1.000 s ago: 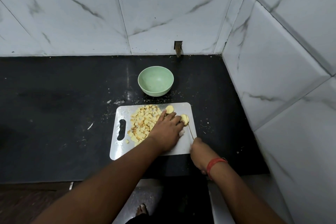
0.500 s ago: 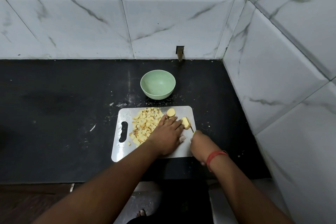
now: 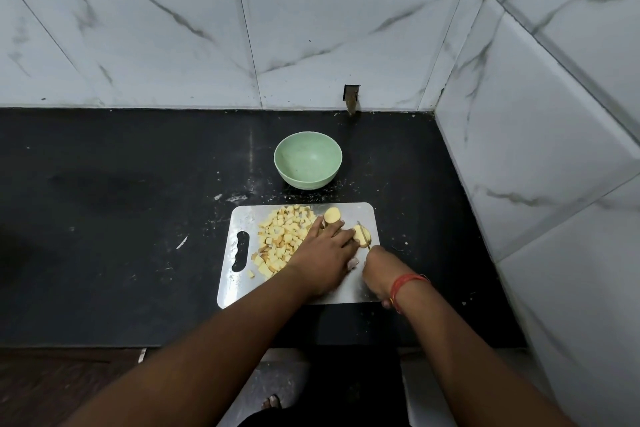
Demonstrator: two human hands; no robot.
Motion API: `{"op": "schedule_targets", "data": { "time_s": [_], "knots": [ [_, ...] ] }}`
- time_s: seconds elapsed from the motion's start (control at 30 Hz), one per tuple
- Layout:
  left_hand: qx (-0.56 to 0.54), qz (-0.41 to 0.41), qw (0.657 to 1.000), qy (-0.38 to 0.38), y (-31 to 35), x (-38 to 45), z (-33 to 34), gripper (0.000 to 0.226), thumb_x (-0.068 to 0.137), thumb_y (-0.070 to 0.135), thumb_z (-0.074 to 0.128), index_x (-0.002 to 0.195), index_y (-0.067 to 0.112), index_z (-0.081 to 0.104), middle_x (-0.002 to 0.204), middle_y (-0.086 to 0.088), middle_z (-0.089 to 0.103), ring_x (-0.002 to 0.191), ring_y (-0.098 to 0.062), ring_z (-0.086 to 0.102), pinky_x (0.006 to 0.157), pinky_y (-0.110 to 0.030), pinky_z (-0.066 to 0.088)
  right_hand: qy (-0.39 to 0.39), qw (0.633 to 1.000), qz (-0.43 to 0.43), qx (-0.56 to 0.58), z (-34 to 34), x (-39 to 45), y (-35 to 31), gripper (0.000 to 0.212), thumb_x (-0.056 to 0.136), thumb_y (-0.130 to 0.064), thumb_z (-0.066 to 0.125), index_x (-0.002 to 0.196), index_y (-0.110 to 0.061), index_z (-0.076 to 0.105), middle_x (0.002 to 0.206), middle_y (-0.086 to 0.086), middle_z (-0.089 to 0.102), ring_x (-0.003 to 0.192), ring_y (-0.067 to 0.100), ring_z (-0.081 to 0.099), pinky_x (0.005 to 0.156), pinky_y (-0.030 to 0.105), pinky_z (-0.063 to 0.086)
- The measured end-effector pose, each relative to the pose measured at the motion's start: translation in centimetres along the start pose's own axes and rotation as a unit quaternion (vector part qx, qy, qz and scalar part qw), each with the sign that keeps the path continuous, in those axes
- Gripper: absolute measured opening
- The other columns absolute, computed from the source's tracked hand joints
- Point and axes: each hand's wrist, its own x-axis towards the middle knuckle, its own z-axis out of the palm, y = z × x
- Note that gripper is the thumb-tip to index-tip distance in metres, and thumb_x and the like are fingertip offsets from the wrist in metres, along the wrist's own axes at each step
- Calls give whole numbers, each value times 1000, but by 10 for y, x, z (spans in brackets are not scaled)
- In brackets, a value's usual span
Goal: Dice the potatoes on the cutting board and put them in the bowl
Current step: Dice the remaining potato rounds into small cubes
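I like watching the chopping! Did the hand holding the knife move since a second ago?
Yes. The right hand slid forward along the cutting board, away from its near edge and toward the bowl, putting the knife on the potato piece.

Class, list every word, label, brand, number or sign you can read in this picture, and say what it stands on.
None: no readable text on the green bowl, steel cutting board, diced potato, knife, black counter or marbled wall tiles.
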Motion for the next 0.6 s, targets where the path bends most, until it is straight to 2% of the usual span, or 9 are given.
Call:
{"op": "schedule_targets", "data": {
  "time_s": [0.03,0.07,0.17,0.23,0.33,0.43,0.47,0.5,0.6],
  "knots": [
    [2,0,1000,0,0,0,-1,53,109,46,28,155,22,40,161,-2,34,154,-29,16,123,-55,-4,4,998,-46,-36,3,6,0,27,103,-20,43,82,-7,54,73,1,44,56,13,31,59,24,31],
    [5,-1,1000,1,1,0,-1,53,109,46,28,154,22,40,161,-3,34,154,-29,17,123,-55,-4,-37,998,-12,-46,5,-2,-4,30,103,-21,42,77,-9,49,70,-1,37,56,12,30,59,23,31],
    [12,-2,1000,8,4,1,-3,52,108,45,29,152,21,44,160,-4,37,153,-30,19,123,-54,-4,-35,999,-1,12,6,7,2,17,99,-24,49,98,-9,59,69,-3,37,59,12,38,62,21,36],
    [20,-2,1000,14,6,1,-4,52,108,45,29,150,20,46,158,-5,39,153,-31,21,123,-54,-2,-38,994,-25,-103,20,13,9,24,100,-32,46,103,-13,60,77,-1,49,76,17,53,79,25,37],
    [20,-8,1000,12,8,0,-4,52,108,45,28,151,20,44,159,-5,37,152,-30,20,124,-53,0,-46,998,-7,-38,32,21,14,55,100,-37,8,103,-12,57,87,3,54,73,18,53,73,24,39],
    [11,-15,1000,7,9,-1,-4,52,109,44,29,152,19,42,161,-4,34,153,-30,18,124,-53,-2,-27,999,10,-21,42,17,22,25,103,-22,34,94,-9,53,87,7,52,71,21,50,79,27,41],
    [10,-16,1000,6,9,-1,-4,52,109,44,28,152,20,42,161,-4,34,153,-30,18,124,-53,-2,-20,997,36,68,48,18,24,19,102,-20,39,102,-7,53,92,9,54,72,20,49,78,24,42],
    [12,-16,1000,4,9,-1,-5,52,109,44,28,152,20,42,161,-4,34,154,-29,18,124,-53,-3,7,988,20,152,52,21,28,20,100,-16,41,112,-4,52,99,12,56,74,19,50,70,21,40],
    [12,-15,1000,-2,9,1,-7,53,109,45,27,153,20,41,162,-4,34,154,-29,17,124,-53,-3,65,987,25,143,64,25,39,32,97,-7,42,128,0,42,119,19,59,97,28,59,64,28,38]
  ]
}}
